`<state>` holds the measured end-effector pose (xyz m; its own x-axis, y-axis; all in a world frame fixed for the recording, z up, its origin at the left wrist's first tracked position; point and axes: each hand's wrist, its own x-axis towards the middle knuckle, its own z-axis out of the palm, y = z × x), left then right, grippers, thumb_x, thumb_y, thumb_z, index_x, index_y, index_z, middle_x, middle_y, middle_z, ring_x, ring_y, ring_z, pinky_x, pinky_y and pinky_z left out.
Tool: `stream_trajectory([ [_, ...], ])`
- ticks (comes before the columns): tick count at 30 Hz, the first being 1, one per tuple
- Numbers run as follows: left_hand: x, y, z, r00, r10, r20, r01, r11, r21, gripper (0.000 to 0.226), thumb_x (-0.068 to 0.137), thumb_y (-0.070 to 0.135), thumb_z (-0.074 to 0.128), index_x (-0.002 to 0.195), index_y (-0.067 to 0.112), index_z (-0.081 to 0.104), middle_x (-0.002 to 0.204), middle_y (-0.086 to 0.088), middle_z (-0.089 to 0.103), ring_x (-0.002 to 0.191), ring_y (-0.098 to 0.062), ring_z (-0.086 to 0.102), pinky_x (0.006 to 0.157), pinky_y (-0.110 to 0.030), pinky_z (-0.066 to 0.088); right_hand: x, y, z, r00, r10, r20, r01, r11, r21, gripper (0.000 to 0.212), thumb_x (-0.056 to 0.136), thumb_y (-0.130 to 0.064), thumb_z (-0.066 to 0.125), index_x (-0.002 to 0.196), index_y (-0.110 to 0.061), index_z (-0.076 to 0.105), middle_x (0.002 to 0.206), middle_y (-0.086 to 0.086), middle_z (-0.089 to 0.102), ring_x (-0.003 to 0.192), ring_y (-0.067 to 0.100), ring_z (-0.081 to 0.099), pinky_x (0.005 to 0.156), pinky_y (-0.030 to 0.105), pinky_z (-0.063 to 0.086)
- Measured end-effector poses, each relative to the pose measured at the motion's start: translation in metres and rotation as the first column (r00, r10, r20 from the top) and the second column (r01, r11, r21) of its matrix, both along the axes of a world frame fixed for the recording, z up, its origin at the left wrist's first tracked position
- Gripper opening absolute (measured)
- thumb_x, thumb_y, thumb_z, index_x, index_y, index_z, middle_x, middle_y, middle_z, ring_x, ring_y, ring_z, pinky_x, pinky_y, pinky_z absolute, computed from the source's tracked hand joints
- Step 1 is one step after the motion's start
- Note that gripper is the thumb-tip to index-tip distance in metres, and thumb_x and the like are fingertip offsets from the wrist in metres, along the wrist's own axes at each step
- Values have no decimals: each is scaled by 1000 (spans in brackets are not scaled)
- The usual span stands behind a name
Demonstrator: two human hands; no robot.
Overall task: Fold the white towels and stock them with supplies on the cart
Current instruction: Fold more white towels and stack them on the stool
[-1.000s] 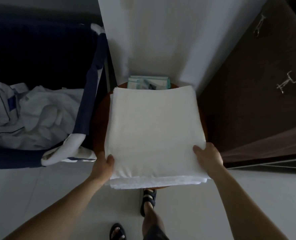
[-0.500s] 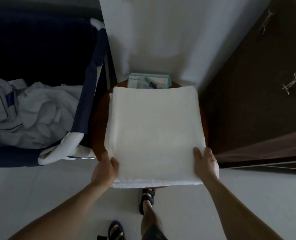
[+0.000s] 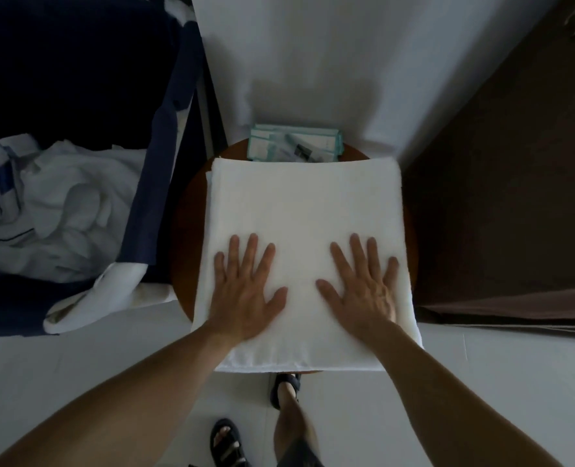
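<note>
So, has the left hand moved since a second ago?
Yes. The left hand has let go of the towel's near left edge and now lies flat on top of it, further in from the table's left rim.

We note a dark brown wood-grain panel [image 3: 501,203] at right, a white painted wall [image 3: 313,55] behind, and black strapped sandals [image 3: 226,450] on a pale smooth floor [image 3: 43,365].

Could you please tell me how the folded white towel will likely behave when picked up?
Probably floppy: the folded white towel is layered cloth and would sag unless supported underneath. Its near edge overhangs the round brown table, so a pull might slide it off.
</note>
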<state>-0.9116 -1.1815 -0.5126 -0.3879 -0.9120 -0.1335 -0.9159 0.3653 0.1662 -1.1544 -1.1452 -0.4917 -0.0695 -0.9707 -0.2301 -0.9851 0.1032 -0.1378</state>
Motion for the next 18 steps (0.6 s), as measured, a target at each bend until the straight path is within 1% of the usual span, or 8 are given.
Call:
stream_trajectory([
  [3, 0, -1, -8, 1000, -5, -11, 5, 1000, 2, 81, 92, 70, 20, 159, 23, 12, 166, -9, 2, 151, -38, -3, 118, -60, 4, 0, 0, -7, 1000, 7, 11, -6, 1000, -23, 73, 92, -74, 16, 155, -43, -4, 164, -7, -17, 150, 23, -21, 118, 57, -12],
  [6, -1, -1, -1, 1000, -16, -2, 16, 998, 54, 81, 93, 69, 19, 159, 22, 12, 166, -10, 1, 151, -39, -4, 117, -62, 5, -1, -2, -4, 1000, 14, 0, -14, 1000, 12, 74, 92, -74, 16, 155, -43, -7, 163, -6, -19, 149, 22, -24, 118, 58, -12],
  [9, 0, -2, 17, 1000, -13, -22, 14, 997, 73, 79, 94, 67, 19, 158, 22, 12, 166, -9, 1, 151, -38, -2, 114, -64, 8, -1, -3, 5, 999, 26, 29, -26, 1000, 9, 75, 91, -75, 15, 156, -42, -4, 165, -4, -14, 150, 23, -19, 118, 60, -7],
  [13, 15, -44, 66, 998, 56, -43, -58, 998, -32, 77, 95, 65, 23, 158, 22, 13, 166, -8, 5, 151, -38, 0, 117, -61, 6, 22, -42, 29, 993, 102, 63, -97, 992, -82, 74, 93, -73, 18, 157, -36, 9, 166, 1, 1, 153, 27, -3, 117, 63, 8],
  [15, 29, -74, 96, 995, 101, -21, -103, 991, -87, 77, 95, 64, 22, 158, 22, 8, 166, -9, 6, 151, -37, 1, 117, -59, 8, 46, -76, 47, 986, 155, 67, -147, 982, -116, 74, 94, -73, 16, 156, -36, 5, 166, 2, -1, 153, 27, -4, 116, 65, 14],
  [17, 52, -100, 120, 988, 151, -14, -152, 982, -112, 77, 95, 63, 25, 158, 22, 6, 165, -9, 9, 152, -35, 1, 119, -59, 8, 79, -111, 69, 971, 215, 102, -194, 964, -182, 74, 94, -74, 16, 156, -37, -1, 166, 2, -5, 153, 27, -7, 116, 65, 15],
  [18, 68, -110, 128, 985, 173, -6, -173, 978, -121, 77, 95, 63, 25, 157, 23, 5, 165, -8, 9, 152, -34, -1, 119, -58, 6, 98, -128, 80, 960, 248, 130, -215, 951, -223, 74, 94, -74, 17, 156, -37, 0, 166, 2, -4, 153, 27, -6, 116, 65, 15],
])
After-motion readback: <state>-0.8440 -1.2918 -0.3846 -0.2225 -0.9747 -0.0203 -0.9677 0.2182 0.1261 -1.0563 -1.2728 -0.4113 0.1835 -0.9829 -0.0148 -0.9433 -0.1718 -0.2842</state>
